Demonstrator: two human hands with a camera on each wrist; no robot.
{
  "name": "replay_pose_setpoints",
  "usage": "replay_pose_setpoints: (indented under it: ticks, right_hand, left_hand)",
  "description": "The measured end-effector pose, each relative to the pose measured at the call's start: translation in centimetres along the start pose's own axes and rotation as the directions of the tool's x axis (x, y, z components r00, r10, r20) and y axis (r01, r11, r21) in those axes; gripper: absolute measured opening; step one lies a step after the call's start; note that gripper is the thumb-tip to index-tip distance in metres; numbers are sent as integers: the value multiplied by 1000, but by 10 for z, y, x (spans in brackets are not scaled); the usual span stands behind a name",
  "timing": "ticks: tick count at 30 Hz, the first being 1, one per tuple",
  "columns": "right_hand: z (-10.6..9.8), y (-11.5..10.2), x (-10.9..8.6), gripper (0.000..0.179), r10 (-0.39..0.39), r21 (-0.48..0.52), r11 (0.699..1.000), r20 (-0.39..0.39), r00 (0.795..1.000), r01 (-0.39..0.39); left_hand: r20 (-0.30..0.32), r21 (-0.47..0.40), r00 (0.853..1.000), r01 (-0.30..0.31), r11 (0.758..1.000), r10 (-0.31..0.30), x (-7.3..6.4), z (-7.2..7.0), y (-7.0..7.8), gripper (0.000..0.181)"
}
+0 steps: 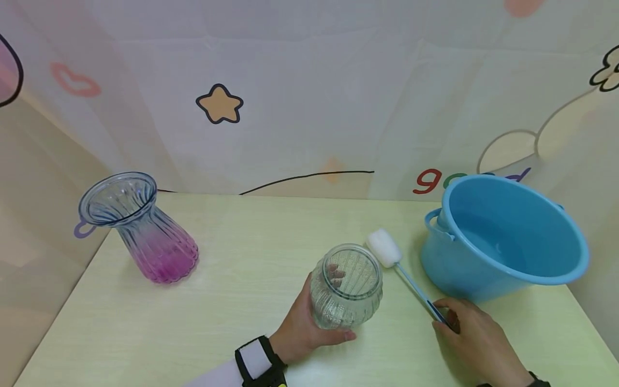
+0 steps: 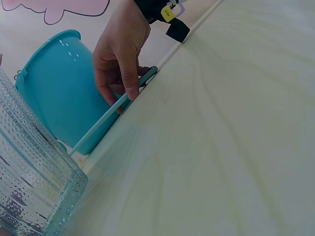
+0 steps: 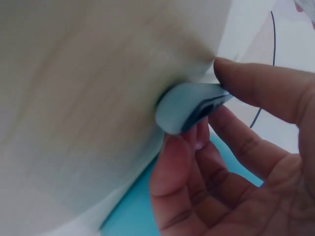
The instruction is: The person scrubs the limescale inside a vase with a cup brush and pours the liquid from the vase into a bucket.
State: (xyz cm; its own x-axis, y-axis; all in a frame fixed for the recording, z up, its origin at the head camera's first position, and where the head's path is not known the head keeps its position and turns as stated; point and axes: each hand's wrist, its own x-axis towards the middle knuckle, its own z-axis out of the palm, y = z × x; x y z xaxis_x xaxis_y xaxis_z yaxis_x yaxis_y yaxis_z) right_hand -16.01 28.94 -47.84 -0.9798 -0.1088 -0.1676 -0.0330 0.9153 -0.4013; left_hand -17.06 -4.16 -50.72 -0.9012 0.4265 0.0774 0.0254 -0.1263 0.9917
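Observation:
My left hand [image 1: 300, 328] grips a clear ribbed glass jar [image 1: 345, 312] around its side, mouth up and tipped slightly toward me. Its fingertips show through the glass. In the left wrist view the jar [image 2: 34, 172] fills the lower left. To the right, my right hand [image 1: 476, 336] pinches the handle end of a sponge bottle brush [image 1: 411, 282]. The white sponge head [image 1: 384, 248] points away, close beside the jar's rim. Seen from the right wrist, thumb and fingers hold the pale blue handle [image 3: 182, 105] close to the tabletop.
A light blue bucket [image 1: 450, 269] stands at the right, behind my right hand. At the left is a fluted glass vase [image 1: 162, 242], blue above and pink below. The pale wooden table [image 1: 242, 279] meets a printed cloth [image 1: 300, 107] at the back.

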Motion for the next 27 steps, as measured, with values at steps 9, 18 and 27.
replay_pose_setpoints:
  ticks: [9,18,27]
  right_hand:
    - [-9,-16,-5,53,18,-9,1000,-37,999,-18]
    - [-23,-58,-17,77,-67,211,973,-108,992,89]
    - [-24,-93,-21,95,-226,421,876,-72,971,235]
  left_hand:
    - [6,-21,1000,-7,1000,7,1,1,1,106]
    - [2,-15,1000,-13,1000,13,1,1,-1,108]
    - [4,3,999,-32,999,32,1,0,-2,109]
